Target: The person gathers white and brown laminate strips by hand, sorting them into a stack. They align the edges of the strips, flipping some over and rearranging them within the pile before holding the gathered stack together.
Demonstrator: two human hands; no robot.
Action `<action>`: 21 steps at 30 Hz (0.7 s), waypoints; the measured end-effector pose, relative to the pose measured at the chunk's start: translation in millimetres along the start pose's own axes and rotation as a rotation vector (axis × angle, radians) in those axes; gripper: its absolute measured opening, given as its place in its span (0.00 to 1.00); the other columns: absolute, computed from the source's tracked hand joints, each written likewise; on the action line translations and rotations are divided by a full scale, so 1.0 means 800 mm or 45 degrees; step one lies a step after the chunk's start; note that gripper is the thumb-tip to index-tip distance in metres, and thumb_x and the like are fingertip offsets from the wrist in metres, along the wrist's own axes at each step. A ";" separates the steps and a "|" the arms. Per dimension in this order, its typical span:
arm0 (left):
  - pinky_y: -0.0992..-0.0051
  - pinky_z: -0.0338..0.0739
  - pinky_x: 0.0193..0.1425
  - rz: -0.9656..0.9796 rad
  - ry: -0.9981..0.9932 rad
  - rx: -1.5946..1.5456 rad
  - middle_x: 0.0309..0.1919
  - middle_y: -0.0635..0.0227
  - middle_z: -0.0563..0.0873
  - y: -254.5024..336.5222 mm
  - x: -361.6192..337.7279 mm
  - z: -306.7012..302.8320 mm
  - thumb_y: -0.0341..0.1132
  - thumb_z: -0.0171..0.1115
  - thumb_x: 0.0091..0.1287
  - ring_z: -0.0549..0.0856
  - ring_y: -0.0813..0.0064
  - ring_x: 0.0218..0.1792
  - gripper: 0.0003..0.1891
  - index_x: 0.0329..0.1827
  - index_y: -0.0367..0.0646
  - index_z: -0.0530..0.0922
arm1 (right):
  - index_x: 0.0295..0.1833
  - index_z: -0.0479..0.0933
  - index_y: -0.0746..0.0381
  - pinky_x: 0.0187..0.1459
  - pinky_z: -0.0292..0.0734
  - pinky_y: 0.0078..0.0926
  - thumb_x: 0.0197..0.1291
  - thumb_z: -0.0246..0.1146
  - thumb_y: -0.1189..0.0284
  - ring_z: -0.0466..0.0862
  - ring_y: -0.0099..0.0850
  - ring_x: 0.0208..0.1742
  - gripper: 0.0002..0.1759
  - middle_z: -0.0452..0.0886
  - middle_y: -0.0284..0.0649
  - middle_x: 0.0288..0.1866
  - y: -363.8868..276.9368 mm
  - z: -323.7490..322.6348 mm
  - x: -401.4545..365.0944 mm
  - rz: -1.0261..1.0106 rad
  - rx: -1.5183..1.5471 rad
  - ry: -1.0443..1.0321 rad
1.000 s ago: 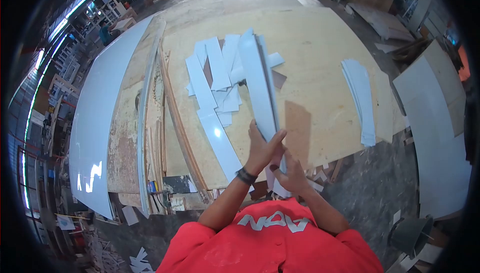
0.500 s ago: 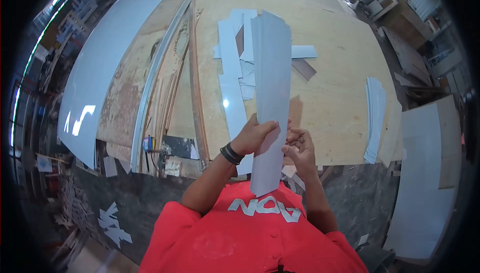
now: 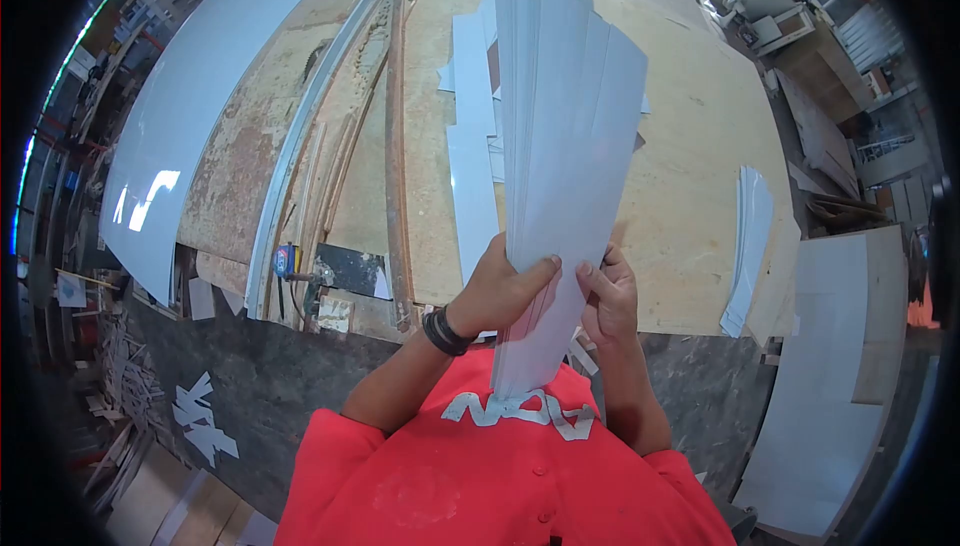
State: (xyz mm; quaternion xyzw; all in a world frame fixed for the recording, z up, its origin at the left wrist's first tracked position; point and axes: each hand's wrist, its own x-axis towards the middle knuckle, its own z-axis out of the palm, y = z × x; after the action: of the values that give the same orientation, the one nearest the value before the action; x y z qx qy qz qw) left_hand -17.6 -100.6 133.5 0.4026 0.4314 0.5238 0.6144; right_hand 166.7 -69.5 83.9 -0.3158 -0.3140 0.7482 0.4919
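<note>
A stack of long white strips (image 3: pixel 565 146) stands upright in front of my chest, its upper ends fanned apart. My left hand (image 3: pixel 510 286) wraps its left side, thumb lying across the front face. On the right edge my right hand (image 3: pixel 608 296) grips the same stack, thumb on the front and the other fingers largely hidden behind. The lower ends of the strips reach my red shirt (image 3: pixel 430 476). Behind the stack, more white offcuts (image 3: pixel 472 181) lie on the plywood table (image 3: pixel 690 216), partly covered from view.
A small pile of white strips (image 3: pixel 747 246) lies at the table's right edge. To the left are a long metal rail (image 3: pixel 290 166), a wooden batten (image 3: pixel 397 166), a blue tape measure (image 3: pixel 287 260) and a large white sheet (image 3: pixel 190 126). Scraps (image 3: pixel 205 421) litter the floor.
The stack's top has spread into a fan and leans further right. My right hand, loosely beside the stack before, now grips its right edge. The view has shifted slightly.
</note>
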 end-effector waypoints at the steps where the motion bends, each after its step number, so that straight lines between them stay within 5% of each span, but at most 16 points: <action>1: 0.71 0.81 0.48 0.062 -0.003 0.098 0.43 0.60 0.86 0.001 -0.001 0.002 0.32 0.61 0.68 0.85 0.74 0.43 0.17 0.56 0.30 0.77 | 0.59 0.74 0.67 0.61 0.79 0.34 0.63 0.69 0.77 0.84 0.32 0.55 0.20 0.84 0.44 0.54 0.003 -0.008 0.003 0.073 0.146 -0.044; 8: 0.74 0.80 0.46 0.234 -0.153 0.129 0.42 0.60 0.85 0.040 -0.022 0.032 0.26 0.58 0.65 0.84 0.76 0.40 0.19 0.58 0.30 0.74 | 0.63 0.77 0.60 0.66 0.77 0.49 0.65 0.65 0.76 0.82 0.42 0.63 0.20 0.82 0.45 0.61 0.023 -0.038 0.010 0.017 0.557 -0.293; 11: 0.69 0.79 0.53 0.136 -0.257 0.033 0.40 0.62 0.83 0.062 -0.029 0.045 0.22 0.51 0.60 0.84 0.69 0.42 0.30 0.70 0.32 0.67 | 0.64 0.77 0.61 0.66 0.77 0.49 0.66 0.63 0.76 0.81 0.43 0.64 0.20 0.82 0.46 0.62 0.012 -0.037 0.010 0.087 0.693 -0.438; 14: 0.68 0.79 0.53 0.375 -0.262 0.159 0.38 0.61 0.82 0.054 -0.024 0.049 0.22 0.51 0.59 0.83 0.67 0.40 0.33 0.73 0.32 0.64 | 0.64 0.76 0.65 0.64 0.79 0.48 0.66 0.63 0.74 0.83 0.44 0.62 0.21 0.82 0.49 0.61 0.020 -0.053 0.014 0.027 0.642 -0.524; 21: 0.68 0.79 0.53 0.299 -0.237 0.169 0.37 0.59 0.83 0.058 -0.028 0.049 0.22 0.52 0.59 0.85 0.66 0.40 0.33 0.72 0.32 0.65 | 0.63 0.76 0.69 0.63 0.79 0.48 0.65 0.63 0.74 0.83 0.46 0.60 0.22 0.81 0.52 0.61 0.017 -0.041 0.012 0.029 0.754 -0.627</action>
State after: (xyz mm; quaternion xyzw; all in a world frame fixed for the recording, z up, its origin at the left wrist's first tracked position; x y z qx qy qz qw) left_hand 4.6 -118.3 191.7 0.5367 0.3562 0.5228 0.5584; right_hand 182.4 -59.7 52.1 0.0257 -0.1896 0.8652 0.4634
